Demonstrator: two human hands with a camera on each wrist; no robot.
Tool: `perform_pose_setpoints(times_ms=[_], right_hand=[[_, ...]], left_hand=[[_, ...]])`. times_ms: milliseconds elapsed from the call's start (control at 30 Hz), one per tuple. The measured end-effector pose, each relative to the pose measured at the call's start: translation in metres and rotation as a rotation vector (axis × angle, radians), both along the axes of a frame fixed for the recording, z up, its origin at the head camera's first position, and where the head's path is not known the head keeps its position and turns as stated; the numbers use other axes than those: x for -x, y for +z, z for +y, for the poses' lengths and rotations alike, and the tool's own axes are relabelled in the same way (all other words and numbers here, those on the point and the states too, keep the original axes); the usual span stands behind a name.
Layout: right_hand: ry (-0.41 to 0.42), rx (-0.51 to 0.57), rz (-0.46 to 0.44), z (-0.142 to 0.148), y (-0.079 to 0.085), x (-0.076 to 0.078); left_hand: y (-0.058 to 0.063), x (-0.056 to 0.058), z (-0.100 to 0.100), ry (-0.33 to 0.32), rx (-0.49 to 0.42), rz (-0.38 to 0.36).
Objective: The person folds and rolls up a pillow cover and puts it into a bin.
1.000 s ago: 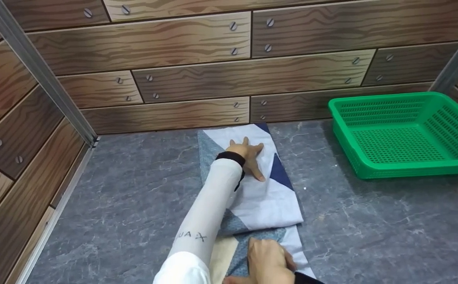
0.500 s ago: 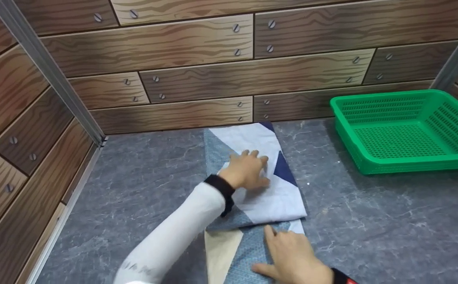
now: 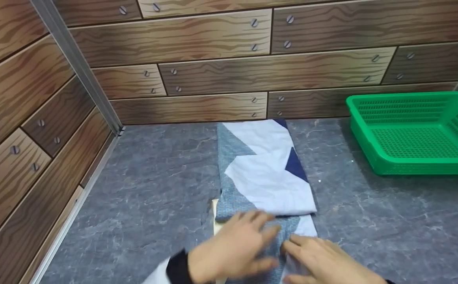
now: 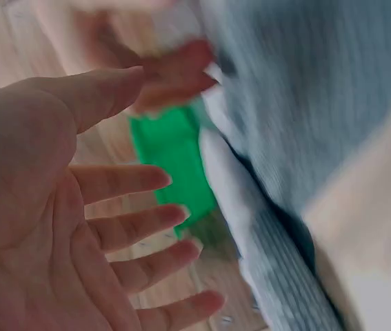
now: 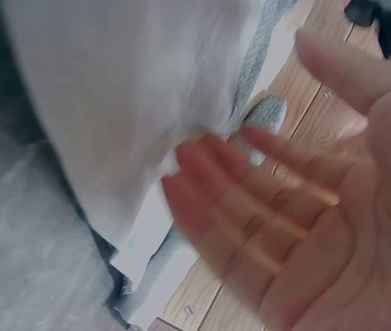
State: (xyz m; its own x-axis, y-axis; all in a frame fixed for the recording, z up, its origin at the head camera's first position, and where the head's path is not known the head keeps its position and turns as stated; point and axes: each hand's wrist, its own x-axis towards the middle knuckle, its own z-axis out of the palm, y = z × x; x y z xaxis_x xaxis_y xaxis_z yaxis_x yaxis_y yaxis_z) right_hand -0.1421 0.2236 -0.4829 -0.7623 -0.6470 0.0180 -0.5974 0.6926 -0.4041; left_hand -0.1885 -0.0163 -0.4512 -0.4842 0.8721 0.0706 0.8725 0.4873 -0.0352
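A folded cloth [image 3: 270,185] with white, grey-blue, navy and cream geometric patches lies on the grey marbled surface, its upper part doubled over a lower layer. My left hand [image 3: 237,246], slightly blurred, hovers over the cloth's near part with fingers spread. In the left wrist view that hand [image 4: 50,207] has straight fingers and holds nothing. My right hand [image 3: 327,260] is at the cloth's near right side, by its white edge. The right wrist view has its fingers extended, the tips [image 5: 188,155] against or very close to the cloth [image 5: 133,103]; contact is hard to tell.
A green perforated plastic basket [image 3: 378,159] stands at the right, with nothing seen inside it. Wood-patterned walls [image 3: 213,81] close off the back and left. A metal corner post [image 3: 83,75] rises at the back left.
My left hand has come back from the cloth's upper part to its near part. The right hand has shifted rightward, its fingers going from curled to extended. The head view has turned slightly left.
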Motion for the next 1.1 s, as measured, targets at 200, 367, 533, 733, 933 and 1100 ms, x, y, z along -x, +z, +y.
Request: perform_pose_setpoints(times_ms=[200,367,533,733,933,1100], right_hand=[[0.037,0.063,-0.152,0.003,0.003,-0.009],[0.043,0.070,0.069,-0.001,0.002,-0.021],[0.079,0.074,0.115,-0.005,0.000,-0.031],[0.088,0.040,0.062,-0.005,0.008,-0.041],[0.106,0.058,0.173,-0.020,0.007,-0.056],[0.097,0.038,0.215,-0.029,-0.003,-0.068]], left_hand=[[-0.017,-0.032,-0.012,-0.161,-0.015,0.040],[-0.022,-0.046,-0.014,-0.195,0.093,-0.143],[-0.028,-0.066,-0.013,-0.202,0.103,-0.127],[-0.028,-0.080,-0.007,-0.177,0.159,0.016],[-0.040,-0.093,-0.003,-0.146,-0.004,0.286],[-0.046,-0.101,-0.005,-0.134,-0.151,0.372]])
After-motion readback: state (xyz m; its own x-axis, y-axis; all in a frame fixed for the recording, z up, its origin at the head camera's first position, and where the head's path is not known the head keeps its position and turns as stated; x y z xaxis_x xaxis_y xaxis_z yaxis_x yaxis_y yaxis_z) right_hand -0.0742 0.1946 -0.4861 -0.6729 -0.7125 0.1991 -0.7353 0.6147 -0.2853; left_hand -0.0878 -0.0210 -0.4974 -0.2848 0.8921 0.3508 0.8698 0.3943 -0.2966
